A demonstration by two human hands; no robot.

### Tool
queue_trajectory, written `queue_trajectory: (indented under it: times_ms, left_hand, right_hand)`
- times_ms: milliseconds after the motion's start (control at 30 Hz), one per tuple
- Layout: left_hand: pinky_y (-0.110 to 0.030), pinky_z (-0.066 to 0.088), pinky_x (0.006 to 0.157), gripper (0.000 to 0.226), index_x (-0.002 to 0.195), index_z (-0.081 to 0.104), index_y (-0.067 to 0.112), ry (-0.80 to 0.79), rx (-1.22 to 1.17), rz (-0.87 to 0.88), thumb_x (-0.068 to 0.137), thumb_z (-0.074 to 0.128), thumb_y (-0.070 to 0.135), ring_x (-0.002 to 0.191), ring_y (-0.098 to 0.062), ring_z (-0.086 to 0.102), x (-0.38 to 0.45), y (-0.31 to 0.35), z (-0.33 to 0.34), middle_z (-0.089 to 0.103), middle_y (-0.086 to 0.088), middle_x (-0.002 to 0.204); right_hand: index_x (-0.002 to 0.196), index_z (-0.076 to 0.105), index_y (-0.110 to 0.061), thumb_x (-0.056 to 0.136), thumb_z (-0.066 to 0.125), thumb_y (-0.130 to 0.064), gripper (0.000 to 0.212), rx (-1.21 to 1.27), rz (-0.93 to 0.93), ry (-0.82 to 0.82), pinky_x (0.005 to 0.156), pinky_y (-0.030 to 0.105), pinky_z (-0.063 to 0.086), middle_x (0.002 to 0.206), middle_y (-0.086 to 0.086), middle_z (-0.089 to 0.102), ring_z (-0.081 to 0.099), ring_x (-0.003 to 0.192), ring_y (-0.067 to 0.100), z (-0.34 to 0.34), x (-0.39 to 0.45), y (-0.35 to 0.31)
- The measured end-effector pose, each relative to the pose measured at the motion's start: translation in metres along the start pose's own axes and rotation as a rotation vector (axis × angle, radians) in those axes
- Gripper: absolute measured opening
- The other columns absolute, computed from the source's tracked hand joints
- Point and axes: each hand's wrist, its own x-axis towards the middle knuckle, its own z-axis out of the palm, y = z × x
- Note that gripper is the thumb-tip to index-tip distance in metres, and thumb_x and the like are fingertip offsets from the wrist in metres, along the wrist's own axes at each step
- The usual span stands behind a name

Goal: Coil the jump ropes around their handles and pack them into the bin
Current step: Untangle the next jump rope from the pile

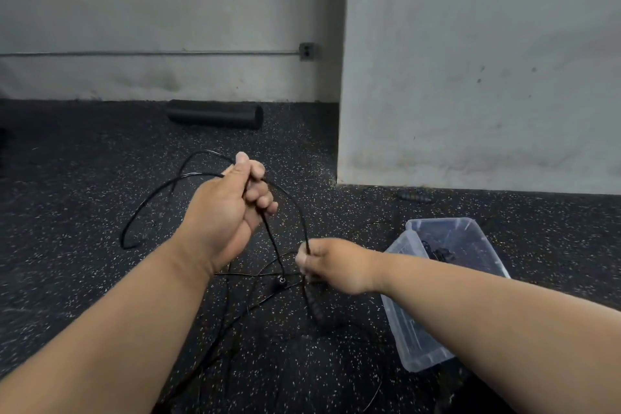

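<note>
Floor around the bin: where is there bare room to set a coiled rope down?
Bare floor lies between the foam roller and the rope loop, and right of the bin. Crowded: tangled rope on the floor under both hands, left and right.

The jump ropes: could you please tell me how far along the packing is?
Done: something dark already lies in the clear bin. In hand: the left hand and right hand both grip a black rope, loops still loose. Left: coiling it, packing it, and the tangled cords on the floor.
</note>
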Motion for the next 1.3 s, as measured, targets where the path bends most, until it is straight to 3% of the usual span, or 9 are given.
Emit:
queue_trajectory:
  times_ms: [133,300,433,533,667,767,1000,1133,1300]
  left_hand:
    - [-0.035,0.048,0.08,0.04,0.104,0.062,0.014,0.037,0.001,0.039,0.113,0.034,0.041,0.067,-0.011,0.048,0.002,0.0,-0.008,0.045,0.003,0.068]
    - [-0.036,0.051,0.088,0.046,0.13,0.068,0.025,0.032,0.371,0.026,0.113,0.03,0.045,0.087,-0.014,0.064,-0.001,-0.019,-0.024,0.071,0.003,0.089]
    - [-0.039,0.054,0.102,0.052,0.123,0.07,0.027,-0.113,0.767,-0.058,0.115,0.021,0.042,0.108,-0.009,0.072,-0.016,-0.043,-0.021,0.079,0.008,0.113]
    - [-0.033,0.055,0.098,0.072,0.11,0.07,0.007,-0.234,0.723,-0.184,0.107,0.017,0.055,0.105,-0.017,0.075,-0.026,-0.051,-0.015,0.08,-0.004,0.107]
    - [-0.045,0.054,0.102,0.059,0.084,0.053,0.013,-0.229,0.786,-0.096,0.105,0.022,0.059,0.095,-0.026,0.074,-0.028,-0.055,-0.018,0.074,-0.003,0.083]
    - [-0.048,0.059,0.091,0.055,0.078,0.045,0.016,-0.071,0.619,-0.017,0.106,0.027,0.059,0.079,-0.028,0.072,-0.024,-0.046,-0.016,0.061,-0.005,0.072]
    - [-0.044,0.058,0.086,0.05,0.076,0.041,0.019,0.013,-0.038,-0.022,0.105,0.032,0.058,0.064,-0.015,0.046,-0.011,-0.027,0.002,0.039,0.0,0.068]
    - [-0.045,0.058,0.09,0.049,0.082,0.048,0.018,0.023,-0.062,-0.002,0.107,0.032,0.055,0.07,-0.017,0.059,-0.008,-0.024,0.008,0.053,-0.003,0.071]
    - [-0.043,0.047,0.108,0.058,0.134,0.058,0.027,-0.019,0.315,-0.008,0.095,0.04,0.066,0.127,-0.016,0.064,-0.009,-0.018,-0.02,0.074,0.002,0.128]
  right_hand:
    - [0.088,0.06,-0.021,0.112,0.042,-0.037,0.033,0.159,-0.172,0.293,0.055,0.032,0.042,0.079,-0.004,0.066,0.05,0.059,0.012,-0.02,-0.016,-0.042]
    - [0.091,0.062,-0.017,0.112,0.043,-0.03,0.03,0.231,-0.391,0.452,0.078,0.03,0.055,0.08,0.0,0.07,0.066,0.078,0.012,-0.036,-0.029,-0.081]
    - [0.092,0.061,-0.014,0.112,0.044,-0.025,0.029,0.294,-0.514,0.497,0.079,0.038,0.057,0.08,0.005,0.069,0.067,0.078,0.016,-0.044,-0.033,-0.102]
    - [0.093,0.06,-0.014,0.113,0.042,-0.027,0.03,0.411,-0.531,0.622,0.076,0.041,0.056,0.077,0.009,0.069,0.065,0.075,0.023,-0.059,-0.033,-0.111]
    - [0.101,0.059,-0.01,0.114,0.04,-0.03,0.03,0.614,-0.507,0.746,0.069,0.035,0.053,0.078,0.01,0.069,0.065,0.072,0.02,-0.083,-0.03,-0.109]
    - [0.117,0.059,-0.011,0.111,0.045,-0.038,0.031,0.662,-0.371,0.629,0.072,0.037,0.055,0.097,0.01,0.071,0.067,0.077,0.018,-0.076,-0.025,-0.093]
    - [0.137,0.056,-0.037,0.094,0.066,-0.059,0.049,-0.035,0.026,-0.113,0.09,0.035,0.055,0.118,-0.013,0.067,0.067,0.099,0.013,0.015,-0.014,-0.037]
    - [0.108,0.066,-0.024,0.109,0.047,-0.047,0.03,-0.047,0.056,-0.125,0.056,0.022,0.043,0.066,-0.016,0.061,0.052,0.057,0.005,0.031,-0.013,-0.026]
    - [0.093,0.058,-0.022,0.112,0.04,-0.039,0.031,0.158,-0.097,0.068,0.074,0.039,0.046,0.083,0.0,0.059,0.053,0.075,0.018,0.004,-0.014,-0.035]
